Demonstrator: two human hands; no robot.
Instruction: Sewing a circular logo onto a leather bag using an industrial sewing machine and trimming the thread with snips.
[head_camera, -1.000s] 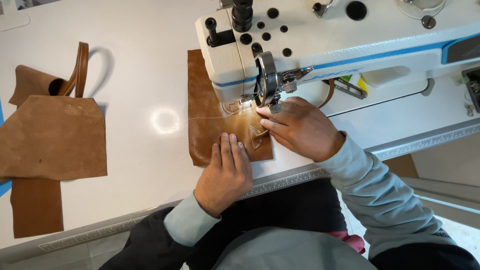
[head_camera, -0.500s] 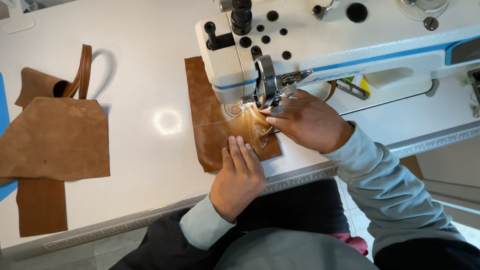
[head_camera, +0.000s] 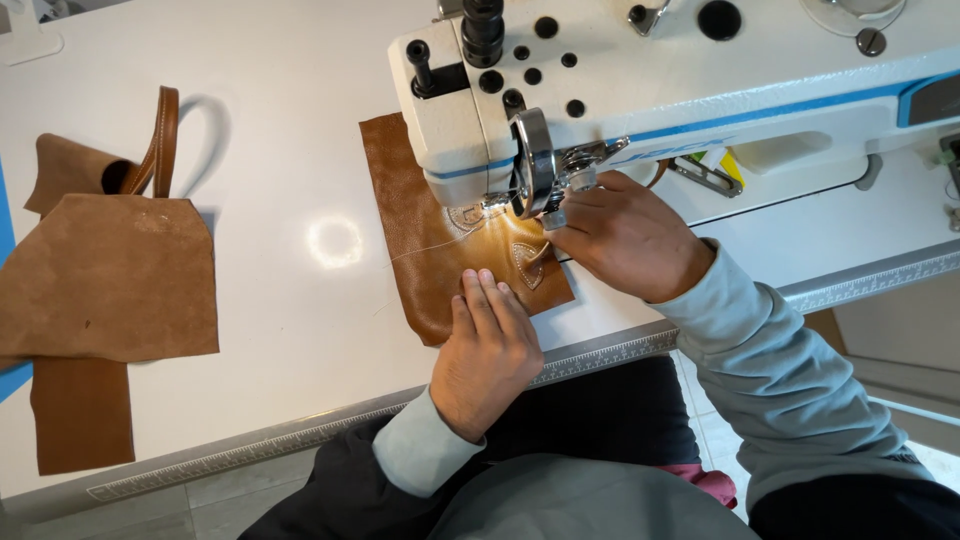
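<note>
Leather piece (head_camera: 420, 235): we see it flat near the counter's (head_camera: 280, 330) front edge, under the sewing machine (head_camera: 600, 90).
Left hand (head_camera: 490, 350): flat, fingers together, pressing leather.
Right hand (head_camera: 625, 235): curled, pinching it beside the needle.
Handling: likely supple, light; guide by flat margins.

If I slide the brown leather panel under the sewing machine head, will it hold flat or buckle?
The brown leather panel probably flexes rather than staying rigid: it lies limp and flat on the white table. The left hand presses it down flat, suggesting it may creep or wrinkle otherwise. Its grained surface likely grips more than slips.
</note>
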